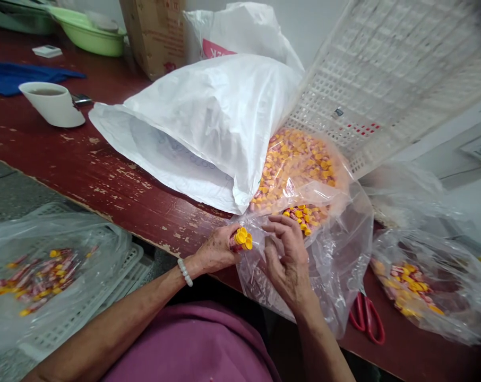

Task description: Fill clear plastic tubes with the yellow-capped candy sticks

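My left hand (218, 247) is closed around a small bunch of yellow-capped tubes (242, 239), with the caps facing right. Just to its right, my right hand (287, 257) has its fingers apart and slightly bent, and nothing shows between them. Beyond the right hand lies a see-through plastic bag (338, 254) with a large heap of yellow-capped tubes (296, 159) inside. The tubes' bodies look red and pink with printing too small to read. Part of the left fingers is hidden behind the hand.
A white sack (208, 122) lies beside the heap, and a white plastic basket (384, 79) leans behind it. Red-handled scissors (367, 318) rest at right, near another bag of tubes (413, 286). A bag with tubes (41, 276) sits lower left. A white cup (53, 106) stands far left.
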Demonstrator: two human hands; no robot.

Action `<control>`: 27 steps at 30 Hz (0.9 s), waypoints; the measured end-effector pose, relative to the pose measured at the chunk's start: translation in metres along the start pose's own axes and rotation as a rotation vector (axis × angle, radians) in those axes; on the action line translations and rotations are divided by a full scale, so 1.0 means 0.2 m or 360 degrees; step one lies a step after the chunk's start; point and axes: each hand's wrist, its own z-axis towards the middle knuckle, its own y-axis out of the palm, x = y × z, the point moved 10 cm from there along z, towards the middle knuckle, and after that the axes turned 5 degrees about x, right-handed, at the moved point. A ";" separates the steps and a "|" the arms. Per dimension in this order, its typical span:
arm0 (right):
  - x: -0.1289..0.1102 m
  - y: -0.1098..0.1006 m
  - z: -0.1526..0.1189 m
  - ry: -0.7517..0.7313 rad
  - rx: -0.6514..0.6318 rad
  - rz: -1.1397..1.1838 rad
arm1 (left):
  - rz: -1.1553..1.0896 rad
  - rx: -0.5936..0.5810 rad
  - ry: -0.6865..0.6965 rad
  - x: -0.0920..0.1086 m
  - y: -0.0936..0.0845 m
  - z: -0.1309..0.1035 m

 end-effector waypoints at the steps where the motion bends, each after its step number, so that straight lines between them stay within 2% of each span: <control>1: -0.01 0.03 -0.02 -0.0061 -0.0017 -0.0062 | -0.0031 -0.0004 -0.0011 -0.01 0.00 0.00; 4: -0.04 0.14 -0.08 -0.0200 -0.0163 -0.0216 | -0.0102 0.0011 -0.0077 -0.04 0.02 -0.01; 6: -0.01 0.19 -0.10 -0.0160 -0.0251 -0.0193 | -0.0188 0.0056 -0.0158 -0.07 0.01 -0.01; 8: 0.03 0.18 -0.09 -0.0046 -0.0275 -0.0040 | -0.0358 0.0067 -0.0322 -0.11 0.02 -0.02; 10: 0.07 0.15 -0.07 0.0087 -0.0244 0.0104 | -0.0577 0.0054 -0.0586 -0.17 0.03 -0.05; 12: 0.07 0.14 -0.06 0.0120 -0.0229 0.0118 | -0.0798 0.0025 -0.0813 -0.21 0.05 -0.08; 17: -0.03 0.28 -0.10 -0.0252 -0.0364 -0.0045 | -0.1381 -0.0116 -0.0888 -0.16 0.11 -0.11; 20: -0.05 0.34 -0.11 -0.0283 -0.0335 -0.0017 | -0.1485 -0.0043 -0.1003 -0.17 0.11 -0.15; 24: -0.17 0.44 -0.07 -0.0390 -0.0381 0.0047 | -0.1579 0.0050 -0.0998 -0.17 0.05 -0.21; 26: -0.24 0.51 -0.07 -0.0466 -0.0481 0.0131 | -0.1631 0.0134 -0.0968 -0.20 -0.04 -0.26; 27: -0.25 0.53 -0.07 -0.0479 -0.0520 0.0173 | -0.1619 0.0208 -0.0929 -0.23 -0.12 -0.30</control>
